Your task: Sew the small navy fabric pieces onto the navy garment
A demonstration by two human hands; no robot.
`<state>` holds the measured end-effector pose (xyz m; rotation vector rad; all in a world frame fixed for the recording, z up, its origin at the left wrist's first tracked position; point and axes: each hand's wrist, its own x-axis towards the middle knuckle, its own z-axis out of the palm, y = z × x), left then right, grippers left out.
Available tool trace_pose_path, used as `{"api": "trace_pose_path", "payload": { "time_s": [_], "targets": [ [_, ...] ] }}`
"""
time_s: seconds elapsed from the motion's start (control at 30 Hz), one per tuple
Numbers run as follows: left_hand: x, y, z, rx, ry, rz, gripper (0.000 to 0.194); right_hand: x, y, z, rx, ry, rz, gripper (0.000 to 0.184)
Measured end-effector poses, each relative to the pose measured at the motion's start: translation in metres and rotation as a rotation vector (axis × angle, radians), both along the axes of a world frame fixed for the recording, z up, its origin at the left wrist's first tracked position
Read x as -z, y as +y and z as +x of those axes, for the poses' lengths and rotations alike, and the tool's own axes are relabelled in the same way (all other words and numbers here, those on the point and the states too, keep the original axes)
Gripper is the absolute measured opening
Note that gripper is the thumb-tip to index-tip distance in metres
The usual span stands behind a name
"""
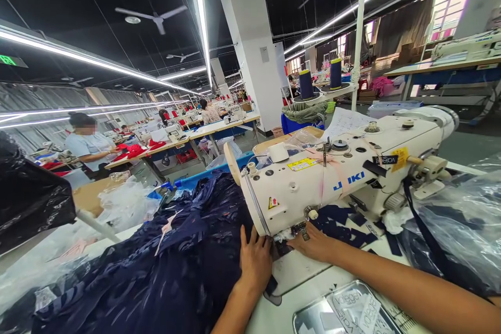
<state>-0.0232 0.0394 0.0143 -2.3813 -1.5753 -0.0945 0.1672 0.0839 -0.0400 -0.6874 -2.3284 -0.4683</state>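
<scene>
A white sewing machine (305, 172) stands before me, its needle end near the middle of the view. My left hand (255, 257) lies flat with fingers spread on navy fabric (188, 261), just left of the presser foot. The fabric is shiny and bunched, spilling over the left of the table. On the other side, my right hand (313, 242) is closed at the presser foot (301, 230), fingertips pressed in beside the needle area. What it pinches is hidden by the machine head and the fingers.
Navy fabric pieces (344, 227) are scattered behind my right hand. A metal tray (344, 308) of printed labels sits at the front. Clear plastic (462, 224) lies at right. Two navy thread cones (306, 85) stand behind the machine. A co-worker (88, 141) handles red cloth at far left.
</scene>
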Motion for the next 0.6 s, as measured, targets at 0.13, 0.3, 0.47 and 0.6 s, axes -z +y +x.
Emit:
{"api": "trace_pose_path", "payload": {
  "time_s": [0.13, 0.3, 0.47, 0.6],
  "targets": [
    [-0.003, -0.001, 0.002, 0.004, 0.003, -0.022, 0.030, 0.003, -0.002, -0.003, 0.019, 0.039, 0.114, 0.031],
    [-0.002, 0.001, 0.002, 0.010, -0.009, -0.026, 0.028, -0.003, -0.008, -0.005, 0.037, 0.004, 0.101, 0.036],
    [0.001, 0.006, 0.001, 0.025, -0.033, -0.022, 0.027, -0.016, -0.017, -0.004, 0.072, -0.070, 0.048, 0.036],
    [0.004, 0.009, 0.000, 0.036, -0.037, -0.036, 0.026, -0.005, -0.014, -0.005, 0.111, -0.072, 0.002, 0.032]
  ]
}}
